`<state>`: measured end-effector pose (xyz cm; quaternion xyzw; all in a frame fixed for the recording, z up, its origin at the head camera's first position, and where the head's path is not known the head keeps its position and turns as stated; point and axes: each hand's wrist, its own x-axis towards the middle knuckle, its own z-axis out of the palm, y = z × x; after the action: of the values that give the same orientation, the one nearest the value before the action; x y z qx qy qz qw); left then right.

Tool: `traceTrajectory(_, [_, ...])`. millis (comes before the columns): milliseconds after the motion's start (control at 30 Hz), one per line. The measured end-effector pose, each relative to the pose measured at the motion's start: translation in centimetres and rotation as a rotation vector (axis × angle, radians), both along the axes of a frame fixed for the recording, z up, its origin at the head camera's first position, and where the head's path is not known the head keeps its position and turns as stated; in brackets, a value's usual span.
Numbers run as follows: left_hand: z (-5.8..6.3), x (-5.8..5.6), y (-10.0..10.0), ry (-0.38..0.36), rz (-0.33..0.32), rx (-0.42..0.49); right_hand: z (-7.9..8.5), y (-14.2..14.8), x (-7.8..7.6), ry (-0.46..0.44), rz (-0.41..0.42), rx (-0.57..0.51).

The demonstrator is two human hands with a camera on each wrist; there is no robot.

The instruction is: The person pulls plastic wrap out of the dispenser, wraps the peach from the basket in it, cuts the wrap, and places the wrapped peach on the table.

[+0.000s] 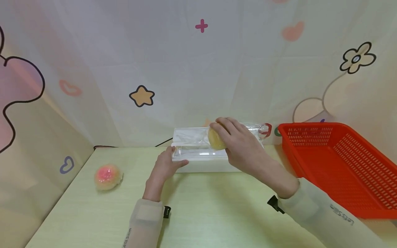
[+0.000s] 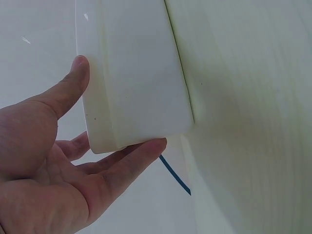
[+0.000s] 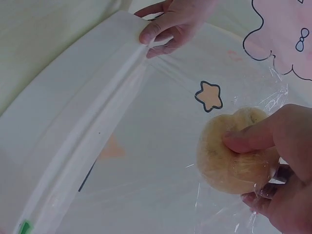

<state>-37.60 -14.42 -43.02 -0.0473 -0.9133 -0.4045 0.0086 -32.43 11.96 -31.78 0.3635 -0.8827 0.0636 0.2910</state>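
My right hand grips a round yellow peach above a long white cling film dispenser. Clear cling film is stretched around this peach and trails behind the hand. In the right wrist view the thumb presses the pale, grooved side of the peach, with the fingers beneath it. The dispenser's left end is held by my left hand. Its thumb lies at the front edge, and the fingers touch the end face of the dispenser in the left wrist view.
At the left of the table sits a film-wrapped peach with a pink top. A red plastic basket stands on the right. Behind the table hangs a printed curtain, and a dark cord runs near the dispenser.
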Motion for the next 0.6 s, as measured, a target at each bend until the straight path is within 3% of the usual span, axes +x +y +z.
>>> traceTrajectory(600, [-0.3, -0.1, 0.0, 0.011, -0.009, 0.005, 1.7, 0.2, 2.1, -0.005, 0.030, -0.069])
